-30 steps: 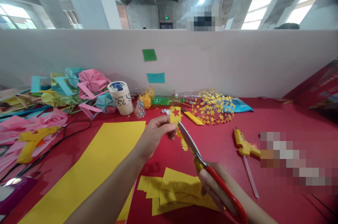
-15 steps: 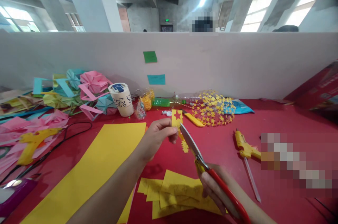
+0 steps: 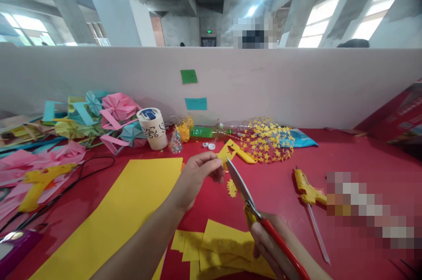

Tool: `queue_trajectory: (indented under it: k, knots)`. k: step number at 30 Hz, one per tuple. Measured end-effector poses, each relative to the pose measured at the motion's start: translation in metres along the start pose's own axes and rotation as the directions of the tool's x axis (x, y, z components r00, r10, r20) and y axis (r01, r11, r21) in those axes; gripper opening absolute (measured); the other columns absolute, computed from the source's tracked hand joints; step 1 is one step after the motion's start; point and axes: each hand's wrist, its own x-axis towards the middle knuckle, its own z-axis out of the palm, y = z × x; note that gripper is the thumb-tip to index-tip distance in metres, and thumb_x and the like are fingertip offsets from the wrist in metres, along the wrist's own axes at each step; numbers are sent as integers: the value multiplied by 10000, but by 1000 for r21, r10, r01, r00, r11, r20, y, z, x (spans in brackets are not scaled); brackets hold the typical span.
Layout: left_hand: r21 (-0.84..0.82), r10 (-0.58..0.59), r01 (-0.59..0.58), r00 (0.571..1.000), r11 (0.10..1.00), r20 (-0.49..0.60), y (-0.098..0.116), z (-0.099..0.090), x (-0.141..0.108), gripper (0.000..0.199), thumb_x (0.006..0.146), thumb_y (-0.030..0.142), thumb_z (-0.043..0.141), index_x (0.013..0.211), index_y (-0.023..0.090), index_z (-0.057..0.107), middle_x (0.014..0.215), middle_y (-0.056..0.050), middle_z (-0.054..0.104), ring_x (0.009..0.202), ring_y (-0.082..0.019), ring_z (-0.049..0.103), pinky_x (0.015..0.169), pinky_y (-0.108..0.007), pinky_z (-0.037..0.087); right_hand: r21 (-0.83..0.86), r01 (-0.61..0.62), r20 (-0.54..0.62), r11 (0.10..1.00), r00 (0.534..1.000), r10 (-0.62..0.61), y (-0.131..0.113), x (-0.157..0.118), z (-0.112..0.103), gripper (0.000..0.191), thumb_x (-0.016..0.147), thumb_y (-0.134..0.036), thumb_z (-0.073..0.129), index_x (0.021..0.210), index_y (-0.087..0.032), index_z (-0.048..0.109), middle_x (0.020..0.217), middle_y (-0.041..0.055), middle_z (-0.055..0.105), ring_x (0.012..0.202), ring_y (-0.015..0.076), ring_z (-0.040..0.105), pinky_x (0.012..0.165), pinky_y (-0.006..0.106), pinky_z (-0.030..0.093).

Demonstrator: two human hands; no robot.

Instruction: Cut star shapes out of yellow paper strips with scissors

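Between the thumb and fingers of my left hand (image 3: pixel 206 168) is a small yellow paper piece (image 3: pixel 226 149), tilted, with a notched edge. My right hand (image 3: pixel 268 236) grips red-handled scissors (image 3: pixel 242 185). Their blades look nearly closed, and the tip points at the paper near my left fingertips; whether it touches cannot be seen. Below the blades, on the red table, lies a small yellow cluster of cut star shapes (image 3: pixel 231 188). Nearer me, several yellow paper pieces (image 3: pixel 224 245) overlap, partly behind my right hand. A large yellow sheet (image 3: pixel 132 201) lies under my left forearm.
A yellow utility knife (image 3: pixel 244 155) lies beyond my hands, beside clear plastic covered in yellow stars (image 3: pixel 267 141). Glue guns lie right (image 3: pixel 308 190) and left (image 3: pixel 36 181). A white cup (image 3: pixel 153 130), a green bottle (image 3: pixel 202 132) and folded paper flowers (image 3: pixel 118 106) line the partition.
The yellow paper in my left hand has turned from upright, with its star-shaped hole facing me, to tilted. The scissors stay close to it. The whole view has shifted slightly.
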Motion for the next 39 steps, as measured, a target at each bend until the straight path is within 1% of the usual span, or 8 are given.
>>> queue_trajectory:
  k: [7, 14, 19, 23, 27, 31, 36, 39]
  knots:
    - [-17, 18, -19, 1000, 1000, -15, 2, 4, -3, 202, 864, 256, 545, 689, 165, 588, 653, 7, 607, 621, -112, 544, 649, -250, 413, -5, 35, 13, 999, 999, -35, -6, -2, 0, 531, 783, -718, 474, 640, -223, 344, 547, -22, 489, 477, 118, 518, 462, 210, 417]
    - [56, 40, -41, 999, 998, 14, 4, -2, -2, 195, 839, 203, 544, 654, 159, 589, 615, 17, 576, 601, -103, 526, 643, -243, 409, -26, 74, 58, 997, 996, -72, -6, -4, -2, 593, 802, -780, 364, 667, -205, 405, 449, -63, 404, 366, 71, 372, 392, 196, 286]
    - [75, 38, -39, 999, 996, 17, 6, -3, -1, 191, 831, 206, 557, 652, 156, 600, 614, 16, 574, 603, -101, 522, 640, -238, 416, 7, 65, 23, 998, 998, -65, 10, 2, 0, 611, 731, -811, 403, 649, -206, 396, 523, -40, 421, 441, 97, 444, 436, 206, 350]
    - [104, 35, -38, 999, 994, 26, 8, -4, -1, 187, 820, 209, 572, 644, 155, 606, 604, 14, 578, 598, -102, 521, 635, -240, 415, -29, 1, 83, 1000, 997, 1, 18, 3, -4, 586, 795, -756, 367, 685, -188, 460, 518, -29, 473, 357, 76, 377, 389, 212, 308]
    - [130, 26, -31, 999, 991, 39, 9, -8, 0, 186, 811, 218, 584, 637, 159, 612, 592, 15, 575, 590, -103, 517, 636, -244, 416, -39, -47, 94, 998, 994, 50, 14, 4, -7, 560, 727, -752, 482, 636, -203, 421, 511, -30, 440, 427, 109, 448, 409, 209, 342]
    - [154, 7, -14, 999, 988, 46, 11, -10, 1, 187, 798, 223, 594, 624, 159, 614, 586, 15, 573, 580, -104, 518, 629, -249, 419, 10, 30, 73, 1000, 997, -30, 9, 5, -4, 508, 770, -690, 502, 648, -214, 372, 536, -49, 387, 436, 95, 431, 448, 209, 391]
    - [184, -20, 11, 999, 983, 48, 15, -11, 0, 197, 782, 232, 602, 598, 160, 608, 565, 11, 571, 573, -112, 525, 624, -255, 430, -8, -17, 52, 1000, 999, 17, 6, 5, -2, 537, 755, -710, 494, 606, -214, 353, 513, -41, 405, 422, 86, 405, 369, 186, 302]
    - [184, -21, 7, 997, 983, 69, 15, -14, 0, 193, 789, 226, 599, 608, 161, 614, 570, 13, 575, 575, -108, 527, 628, -248, 431, 7, -10, 45, 1000, 999, 10, 5, 3, -2, 531, 756, -701, 505, 612, -208, 370, 528, -50, 385, 433, 84, 416, 427, 192, 389]
